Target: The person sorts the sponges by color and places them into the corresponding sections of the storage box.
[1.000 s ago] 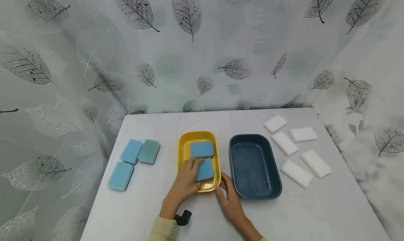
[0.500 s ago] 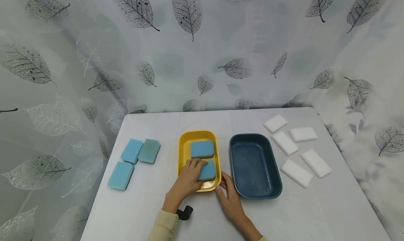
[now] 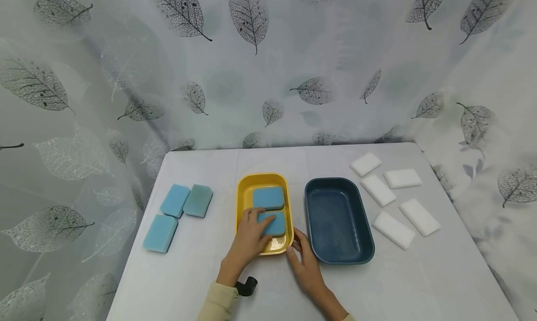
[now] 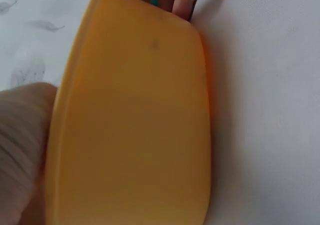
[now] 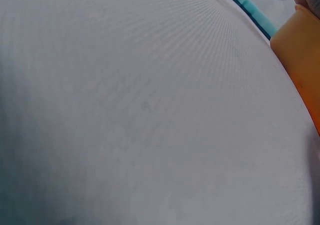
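Observation:
A yellow tray (image 3: 239,197) holds two blue sponges, a far sponge (image 3: 268,198) and a near sponge (image 3: 276,225), lying one behind the other. My left hand (image 3: 247,239) reaches over the tray's near left side, its fingers spread. One finger rests on top of the near sponge, and the thumb lies by its near edge. My right hand (image 3: 308,269) holds the tray's near right corner, thumb at the front and fingers along the right side. The left wrist view shows the tray's outer wall (image 4: 135,110) up close, with fingertips (image 4: 185,0) against its far end.
Right of the yellow tray stands a dark blue tray (image 3: 340,223) with nothing in it. Several white sponges (image 3: 394,230) lie scattered beyond it. Three blue sponges (image 3: 174,202) lie at the table's left. A leaf-patterned curtain (image 3: 226,92) hangs behind the white table (image 3: 201,265).
The near blue sponge slid toward the tray's near right, then back a little toward the far sponge. My left fingers have loosened and spread on it. My right hand has stayed put.

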The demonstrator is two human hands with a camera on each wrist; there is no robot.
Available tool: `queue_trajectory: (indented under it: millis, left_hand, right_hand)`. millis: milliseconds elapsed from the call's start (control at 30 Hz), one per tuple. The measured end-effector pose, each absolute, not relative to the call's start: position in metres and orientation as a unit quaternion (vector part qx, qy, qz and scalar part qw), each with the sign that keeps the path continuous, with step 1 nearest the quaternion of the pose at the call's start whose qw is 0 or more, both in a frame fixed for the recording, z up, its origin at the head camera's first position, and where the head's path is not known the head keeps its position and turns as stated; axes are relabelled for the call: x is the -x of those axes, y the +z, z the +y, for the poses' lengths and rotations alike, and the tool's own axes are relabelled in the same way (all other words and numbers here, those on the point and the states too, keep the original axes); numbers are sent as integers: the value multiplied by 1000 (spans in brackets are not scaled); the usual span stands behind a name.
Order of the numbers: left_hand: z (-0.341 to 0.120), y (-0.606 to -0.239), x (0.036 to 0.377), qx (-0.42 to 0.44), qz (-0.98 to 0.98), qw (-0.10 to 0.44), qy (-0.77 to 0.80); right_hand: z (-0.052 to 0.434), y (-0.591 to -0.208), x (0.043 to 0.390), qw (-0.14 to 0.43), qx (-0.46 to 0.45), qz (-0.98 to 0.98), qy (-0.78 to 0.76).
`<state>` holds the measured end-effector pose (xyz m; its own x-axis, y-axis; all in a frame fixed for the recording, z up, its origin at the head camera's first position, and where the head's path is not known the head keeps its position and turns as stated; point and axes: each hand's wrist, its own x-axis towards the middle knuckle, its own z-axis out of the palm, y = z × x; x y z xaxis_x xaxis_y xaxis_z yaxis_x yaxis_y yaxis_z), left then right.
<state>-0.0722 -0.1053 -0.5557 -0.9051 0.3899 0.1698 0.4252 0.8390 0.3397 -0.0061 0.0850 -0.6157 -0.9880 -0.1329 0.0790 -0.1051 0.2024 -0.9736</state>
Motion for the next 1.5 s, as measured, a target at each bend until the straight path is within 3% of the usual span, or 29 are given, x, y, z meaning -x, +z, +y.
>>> queue_trajectory:
  millis: [333,733,1333,1500]
  left_hand:
    - [-98,-559,80,170,-965,65,-187]
    - [-96,-552,86,150,-970,73,-178]
    - [-105,-545,86,160,-974,67,-143]
    - [-112,-547,88,172,-965,103,-169]
  right_hand:
    - [85,-616,6,6,78,773,-630]
    - [84,-578,2,17,81,778,-623]
    - [84,-580,2,21,78,777,-624]
    - [85,-584,3,22,77,776,-626]
